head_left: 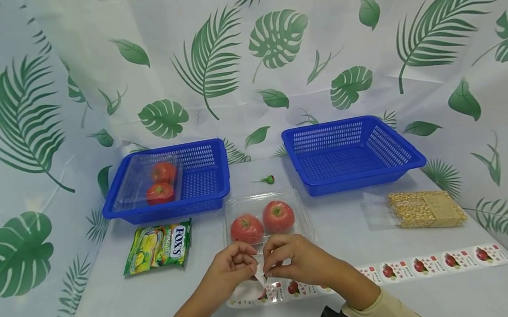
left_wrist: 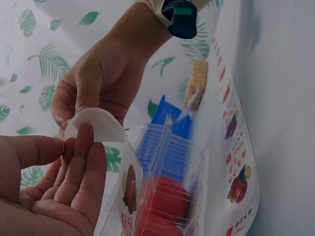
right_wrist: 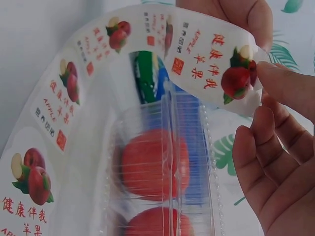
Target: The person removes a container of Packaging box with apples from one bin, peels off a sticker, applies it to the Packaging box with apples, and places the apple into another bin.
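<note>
my right grip (head_left: 296,259) and left grip (head_left: 231,270) pinch the label strip (head_left: 419,266), and i judge an uneven tug could tear it.

Long apple-label strip (head_left: 402,270), one end aloft

Staged tabletop booth (head_left: 81,204) — leaf-print sheeting (head_left: 160,71) around, white table (head_left: 113,307); blue baskets (head_left: 355,181), apple labels (head_left: 435,265)

On the white bench (head_left: 118,316), a green FOX'S packet (head_left: 157,247) lies in front of the left blue basket (head_left: 181,210), grains (head_left: 426,209) lie bagged near the right blue basket (head_left: 356,182), and a green-headed pick (head_left: 268,180) lies between the baskets before leaf-printed cloth (head_left: 298,94).
</note>
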A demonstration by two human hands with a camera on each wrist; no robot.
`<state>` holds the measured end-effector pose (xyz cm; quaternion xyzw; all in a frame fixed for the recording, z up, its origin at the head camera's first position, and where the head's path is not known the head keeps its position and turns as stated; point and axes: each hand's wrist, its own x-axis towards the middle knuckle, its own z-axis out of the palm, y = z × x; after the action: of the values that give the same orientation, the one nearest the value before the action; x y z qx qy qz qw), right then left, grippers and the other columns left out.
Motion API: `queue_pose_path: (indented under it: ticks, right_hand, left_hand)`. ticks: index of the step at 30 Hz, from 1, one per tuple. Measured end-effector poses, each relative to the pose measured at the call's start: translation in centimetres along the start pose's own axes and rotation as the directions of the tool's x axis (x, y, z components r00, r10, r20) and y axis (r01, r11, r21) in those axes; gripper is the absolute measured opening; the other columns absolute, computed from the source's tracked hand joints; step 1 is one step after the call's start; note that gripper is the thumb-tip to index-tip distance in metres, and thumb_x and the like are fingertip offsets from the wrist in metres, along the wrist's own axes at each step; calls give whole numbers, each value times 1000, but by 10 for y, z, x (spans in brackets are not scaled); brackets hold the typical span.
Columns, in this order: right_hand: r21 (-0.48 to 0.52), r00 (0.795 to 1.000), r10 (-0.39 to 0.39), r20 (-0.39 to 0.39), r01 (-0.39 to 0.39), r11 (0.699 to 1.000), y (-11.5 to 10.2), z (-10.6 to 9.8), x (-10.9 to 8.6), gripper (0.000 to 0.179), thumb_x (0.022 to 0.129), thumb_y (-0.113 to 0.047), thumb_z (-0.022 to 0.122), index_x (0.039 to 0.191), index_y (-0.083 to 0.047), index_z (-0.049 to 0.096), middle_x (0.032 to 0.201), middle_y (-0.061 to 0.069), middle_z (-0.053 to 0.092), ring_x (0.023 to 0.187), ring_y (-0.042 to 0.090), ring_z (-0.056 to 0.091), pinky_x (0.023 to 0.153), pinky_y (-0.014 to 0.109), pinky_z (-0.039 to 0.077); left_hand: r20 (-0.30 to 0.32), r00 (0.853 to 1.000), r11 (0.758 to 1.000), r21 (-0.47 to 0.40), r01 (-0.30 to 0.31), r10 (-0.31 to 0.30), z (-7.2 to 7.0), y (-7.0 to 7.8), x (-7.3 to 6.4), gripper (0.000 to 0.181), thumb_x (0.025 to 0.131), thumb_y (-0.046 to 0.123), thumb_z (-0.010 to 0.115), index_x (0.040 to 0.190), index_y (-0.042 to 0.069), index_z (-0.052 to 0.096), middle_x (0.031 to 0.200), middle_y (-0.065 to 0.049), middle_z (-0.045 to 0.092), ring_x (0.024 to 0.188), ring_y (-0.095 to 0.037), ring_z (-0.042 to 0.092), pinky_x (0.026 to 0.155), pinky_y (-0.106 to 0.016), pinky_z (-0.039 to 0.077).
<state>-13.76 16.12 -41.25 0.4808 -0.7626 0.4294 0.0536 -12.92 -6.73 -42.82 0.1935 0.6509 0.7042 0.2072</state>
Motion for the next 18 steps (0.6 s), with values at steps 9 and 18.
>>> queue_pose_path:
  ticks: [9, 18]
  right_hand:
    - [19, 1000, -26, -9, 26, 999, -1, 0, 1, 15, 82, 0, 76, 90, -12, 75, 102, -4, 66, 94, 9, 62, 77, 23, 54]
    - [35, 999, 31, 14, -31, 999, 1, -1, 1, 15, 84, -3, 75, 94, -14, 75, 98, -6, 70, 94, 7, 64, 80, 25, 54]
  left_hand:
    - [-16, 1000, 1000, 2, -1, 1, -6, 0, -2, 26, 92, -3, 56, 116, -10, 50, 94, -12, 59, 85, -17, 61, 80, -36, 56]
    - [-27, 1000, 1000, -22, -5, 4, -19, 4, -10, 30, 93, -3, 58, 118, -17, 52, 88, -10, 60, 81, -17, 65, 78, -41, 57]
